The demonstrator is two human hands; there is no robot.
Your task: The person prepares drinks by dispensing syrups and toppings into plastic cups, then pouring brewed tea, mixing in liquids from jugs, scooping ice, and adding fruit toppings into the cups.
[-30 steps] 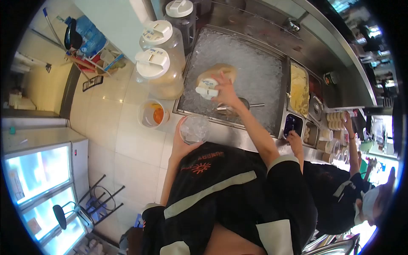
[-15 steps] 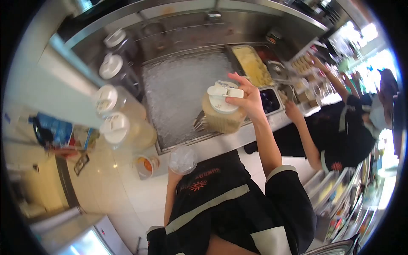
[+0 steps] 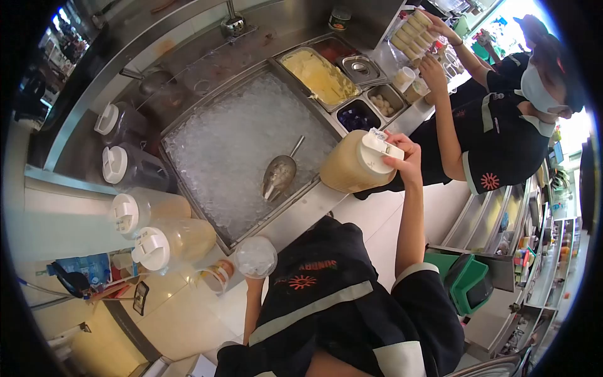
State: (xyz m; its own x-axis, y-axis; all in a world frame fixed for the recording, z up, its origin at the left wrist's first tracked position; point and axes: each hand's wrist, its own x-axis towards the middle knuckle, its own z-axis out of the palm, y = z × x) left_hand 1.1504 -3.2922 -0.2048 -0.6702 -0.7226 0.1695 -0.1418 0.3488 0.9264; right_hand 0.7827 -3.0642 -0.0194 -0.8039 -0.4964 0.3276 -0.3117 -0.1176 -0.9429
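My right hand [image 3: 407,158] is closed on the handle side of a pitcher [image 3: 348,164] with a white lid and cloudy, pale-yellow liquid. The pitcher is at the counter's front edge, right of the ice bin [image 3: 168,151]; whether it rests there I cannot tell. A clear cup [image 3: 256,257] of ice sits in my left hand [image 3: 254,283], whose fingers are mostly hidden beneath it. Next to that cup stands another clear cup [image 3: 217,276] with something orange in it. On the ice [image 3: 232,125] lies a metal scoop [image 3: 280,174].
Several white-lidded pitchers [image 3: 173,242] line the left side. Behind the right hand are metal pans holding a yellow food [image 3: 319,76], dark cubes [image 3: 358,118] and pale balls [image 3: 384,102]. At right, a masked co-worker [image 3: 496,135] handles stacked small cups [image 3: 411,34].
My right hand has carried the pitcher rightward, away from over the ice, leaving the scoop in full view. My left hand still holds the cup of ice. The camera view has turned.
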